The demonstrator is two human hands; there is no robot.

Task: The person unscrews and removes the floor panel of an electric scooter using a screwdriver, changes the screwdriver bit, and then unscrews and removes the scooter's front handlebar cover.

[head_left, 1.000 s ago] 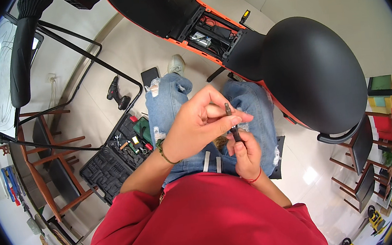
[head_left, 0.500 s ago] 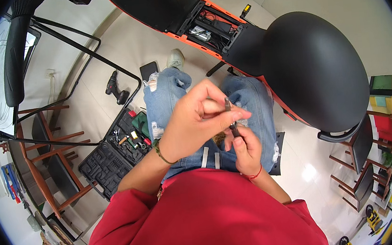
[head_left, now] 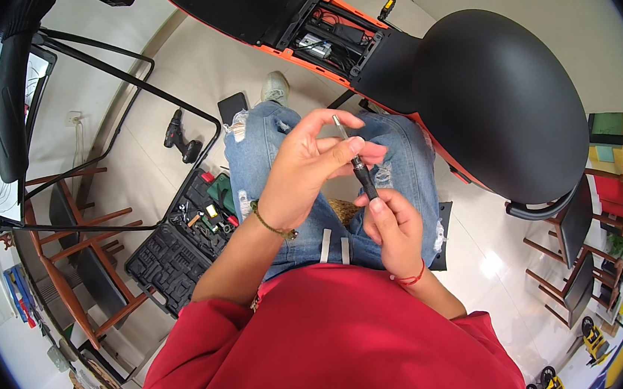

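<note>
A screwdriver (head_left: 364, 178) with a black handle and a thin metal shaft is held slantwise over my lap, its tip pointing up and away. My right hand (head_left: 396, 233) is closed round the lower end of the handle, thumb along it. At the shaft is my left hand (head_left: 307, 163), with thumb and fingers pinching near the collar and the index finger stretched past the tip. The fingers partly hide the middle of the shaft.
An open black tool case (head_left: 171, 257) and a cordless drill (head_left: 181, 137) lie on the floor to my left. Ahead and right stands an orange-and-black vehicle (head_left: 336, 64) with an uncovered bay of wiring and a large black seat (head_left: 502, 105). Chairs (head_left: 96, 260) stand to the left.
My left hand has loosened and shifted slightly left, and its fingers have spread. More of the screwdriver's shaft and handle now shows. My right hand has moved slightly to the right.
</note>
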